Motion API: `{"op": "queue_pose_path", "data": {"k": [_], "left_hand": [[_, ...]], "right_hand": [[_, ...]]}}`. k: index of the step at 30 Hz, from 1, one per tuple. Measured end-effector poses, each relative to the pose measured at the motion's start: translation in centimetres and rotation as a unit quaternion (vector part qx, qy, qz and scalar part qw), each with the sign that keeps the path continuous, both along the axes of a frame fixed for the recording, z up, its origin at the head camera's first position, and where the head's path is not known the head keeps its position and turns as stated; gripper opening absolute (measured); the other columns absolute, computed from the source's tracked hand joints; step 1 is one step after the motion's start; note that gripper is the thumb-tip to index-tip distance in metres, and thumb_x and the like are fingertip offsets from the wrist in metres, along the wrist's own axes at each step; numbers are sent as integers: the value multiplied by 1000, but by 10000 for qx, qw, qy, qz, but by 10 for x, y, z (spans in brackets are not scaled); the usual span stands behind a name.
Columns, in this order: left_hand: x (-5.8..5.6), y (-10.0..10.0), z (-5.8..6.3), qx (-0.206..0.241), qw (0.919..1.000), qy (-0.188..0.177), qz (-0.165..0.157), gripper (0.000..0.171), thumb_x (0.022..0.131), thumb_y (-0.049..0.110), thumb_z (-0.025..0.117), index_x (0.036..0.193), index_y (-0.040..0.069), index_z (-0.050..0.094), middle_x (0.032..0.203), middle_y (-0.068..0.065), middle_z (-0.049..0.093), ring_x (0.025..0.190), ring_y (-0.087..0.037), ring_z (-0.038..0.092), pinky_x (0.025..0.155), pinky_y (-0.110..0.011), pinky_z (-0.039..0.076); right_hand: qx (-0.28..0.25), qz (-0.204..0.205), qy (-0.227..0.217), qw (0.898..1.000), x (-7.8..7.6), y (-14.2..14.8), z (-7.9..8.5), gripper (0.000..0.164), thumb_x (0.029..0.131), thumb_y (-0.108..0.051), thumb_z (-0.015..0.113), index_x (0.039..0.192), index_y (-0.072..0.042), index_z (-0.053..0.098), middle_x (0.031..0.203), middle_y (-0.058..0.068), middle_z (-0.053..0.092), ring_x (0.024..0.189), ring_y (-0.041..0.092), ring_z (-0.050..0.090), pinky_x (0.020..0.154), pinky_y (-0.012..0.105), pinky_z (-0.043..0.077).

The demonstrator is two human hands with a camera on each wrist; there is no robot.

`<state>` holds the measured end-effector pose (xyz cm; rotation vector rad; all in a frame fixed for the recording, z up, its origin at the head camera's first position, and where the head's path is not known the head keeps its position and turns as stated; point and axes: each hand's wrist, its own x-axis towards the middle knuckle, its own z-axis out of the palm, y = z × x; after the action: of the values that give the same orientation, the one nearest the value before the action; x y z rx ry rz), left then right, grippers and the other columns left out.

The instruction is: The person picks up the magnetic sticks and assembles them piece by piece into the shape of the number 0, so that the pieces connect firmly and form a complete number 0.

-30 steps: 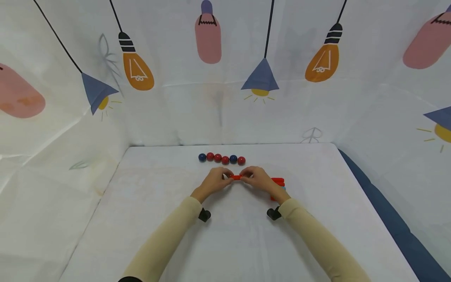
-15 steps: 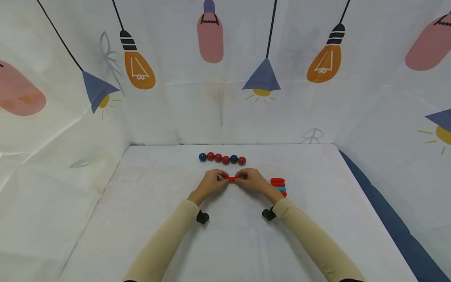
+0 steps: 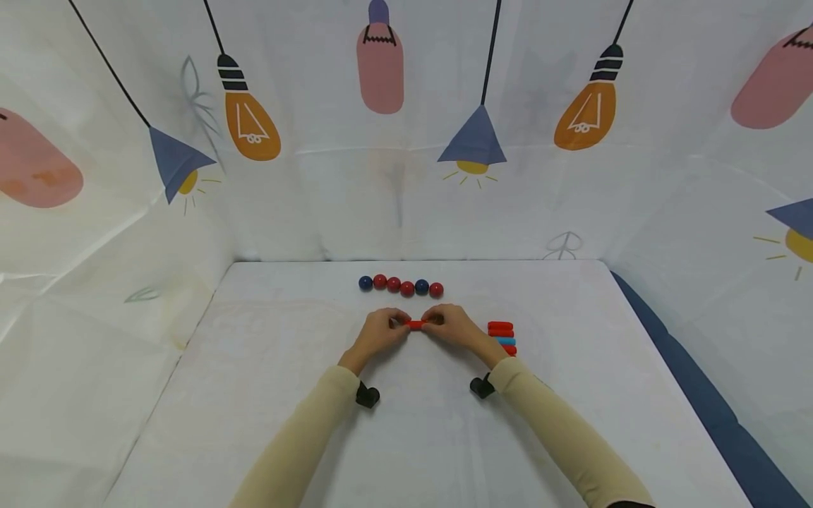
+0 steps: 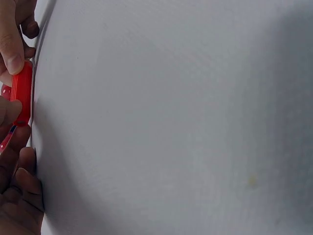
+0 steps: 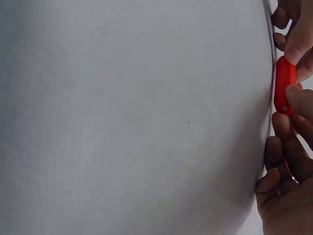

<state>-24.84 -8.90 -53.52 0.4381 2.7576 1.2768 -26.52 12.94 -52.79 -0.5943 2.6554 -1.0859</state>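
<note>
Between both hands, low over the white table, lies a short red ribbed stick with rounded ends (image 3: 416, 325). My left hand (image 3: 380, 333) pinches its left end between thumb and fingers. The other end is pinched by my right hand (image 3: 456, 327). In the left wrist view the grooves along the red stick (image 4: 21, 87) show clearly. A small hole marks one end of the red stick (image 5: 283, 83) in the right wrist view. Its exact kind cannot be told.
Behind the hands, red and dark blue balls (image 3: 393, 284) form a row. Right of the right hand lies a stack of similar sticks, red (image 3: 500, 326) and light blue (image 3: 506, 341). The white table (image 3: 286, 395) meets a printed cloth wall (image 3: 343, 204) at the back.
Both hands have shifted slightly left and toward the person, with the red stick held between them. More of the sticks at the right shows now. The balls stay in place.
</note>
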Motion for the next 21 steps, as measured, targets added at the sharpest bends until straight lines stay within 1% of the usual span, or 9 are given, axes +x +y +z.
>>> {"op": "queue_pose_path", "data": {"k": [4,12,21], "left_hand": [[1,0,-3,23,10000,13,80,17,92,14,74,108,9,78,102,-5,76,81,-14,57,74,-29,48],[3,1,-3,88,9998,-64,192,18,92,17,76,109,10,79,105,-5,77,82,-12,58,75,-27,49],[4,2,-6,204,9991,-178,340,19,93,18,76,110,11,79,105,-5,76,81,-12,58,75,-28,49]], "right_hand": [[32,20,1,10000,1,0,-1,17,97,-18,72,110,-8,77,100,2,74,89,15,62,86,32,55],[85,1,20,10000,0,0,-3,17,96,-20,73,110,-9,76,94,1,71,89,16,60,89,36,54],[59,-137,-77,9999,1,0,-4,17,96,-20,74,109,-10,76,94,1,70,89,17,59,88,37,53]]}}
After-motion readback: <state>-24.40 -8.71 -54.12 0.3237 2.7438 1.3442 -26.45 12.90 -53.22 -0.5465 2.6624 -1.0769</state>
